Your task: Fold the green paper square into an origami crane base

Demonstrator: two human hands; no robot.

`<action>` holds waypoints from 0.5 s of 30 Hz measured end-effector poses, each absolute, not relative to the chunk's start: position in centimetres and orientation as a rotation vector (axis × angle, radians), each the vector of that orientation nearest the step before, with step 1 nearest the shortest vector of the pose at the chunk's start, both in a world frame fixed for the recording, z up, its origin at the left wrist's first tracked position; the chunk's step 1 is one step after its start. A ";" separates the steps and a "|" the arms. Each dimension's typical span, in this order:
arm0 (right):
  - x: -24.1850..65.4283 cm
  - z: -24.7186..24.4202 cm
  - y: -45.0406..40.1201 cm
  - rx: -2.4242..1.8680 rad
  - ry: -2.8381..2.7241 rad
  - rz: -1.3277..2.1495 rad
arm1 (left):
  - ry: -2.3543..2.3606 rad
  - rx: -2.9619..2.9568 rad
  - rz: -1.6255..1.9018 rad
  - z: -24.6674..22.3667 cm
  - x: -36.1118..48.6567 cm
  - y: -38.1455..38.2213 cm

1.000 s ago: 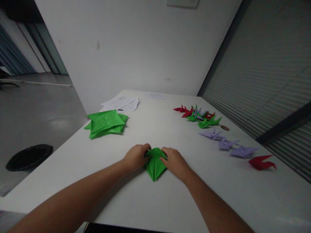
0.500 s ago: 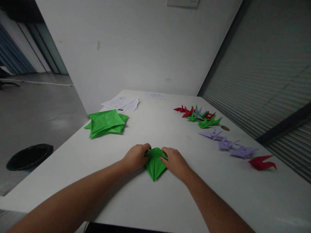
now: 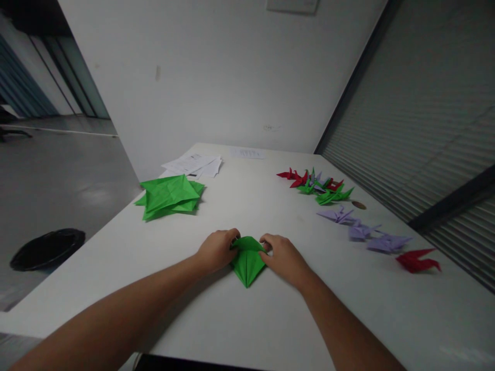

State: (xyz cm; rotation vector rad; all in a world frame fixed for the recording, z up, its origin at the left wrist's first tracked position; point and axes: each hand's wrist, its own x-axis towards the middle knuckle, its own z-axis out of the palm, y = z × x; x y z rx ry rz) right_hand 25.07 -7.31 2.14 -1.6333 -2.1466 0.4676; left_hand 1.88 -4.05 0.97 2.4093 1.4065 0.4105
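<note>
A partly folded sheet of green origami paper (image 3: pixel 248 264) lies on the white table (image 3: pixel 232 324), its point towards me and a crease down its middle. My left hand (image 3: pixel 218 250) pinches the paper's left side near the top, the fingers curled and closed. On the opposite edge, my right hand (image 3: pixel 283 258) grips the paper between thumb and curled fingers. The paper's upper flap stands slightly raised between both hands. Parts of the side edges are hidden behind my fingers.
Creased green sheets (image 3: pixel 170 197) are piled at the left, with printed papers (image 3: pixel 191 164) behind. Along the right lie red, green and lilac paper cranes (image 3: pixel 334 194), a red crane (image 3: pixel 416 261) nearest, and a brown disc (image 3: pixel 359 205). A black-lined bin (image 3: pixel 48 250) stands on the floor.
My right hand has shifted slightly right, with a wider gap between its thumb and fingers. The top edge of the green paper has changed shape a little. My left hand stays nearly still.
</note>
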 end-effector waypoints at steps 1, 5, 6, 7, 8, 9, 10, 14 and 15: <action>25.0 2.2 -7.3 -1.650 -2.145 0.465 | 1.408 2.408 0.412 1.0 1.9 -4.1; 24.2 2.4 -7.5 -1.729 -2.127 0.450 | 1.406 2.410 0.421 1.0 2.1 -4.1; 24.1 2.4 -7.6 -1.752 -2.121 0.438 | 1.405 2.412 0.424 1.0 2.1 -4.2; 23.9 2.3 -7.6 -1.775 -2.116 0.423 | 1.400 2.415 0.429 1.0 2.2 -4.2; 23.8 2.3 -7.6 -1.794 -2.110 0.404 | 1.393 2.420 0.435 1.0 2.2 -4.3; 23.8 2.2 -7.6 -1.811 -2.103 0.387 | 1.386 2.423 0.441 1.0 2.3 -4.4; 23.7 2.2 -7.6 -1.825 -2.093 0.374 | 1.379 2.427 0.444 1.0 2.3 -4.4; 23.6 2.0 -7.5 -1.856 -2.059 0.357 | 1.372 2.439 0.426 1.2 2.5 -4.7; 23.6 1.9 -7.5 -1.857 -2.058 0.357 | 1.372 2.439 0.420 1.2 2.6 -4.7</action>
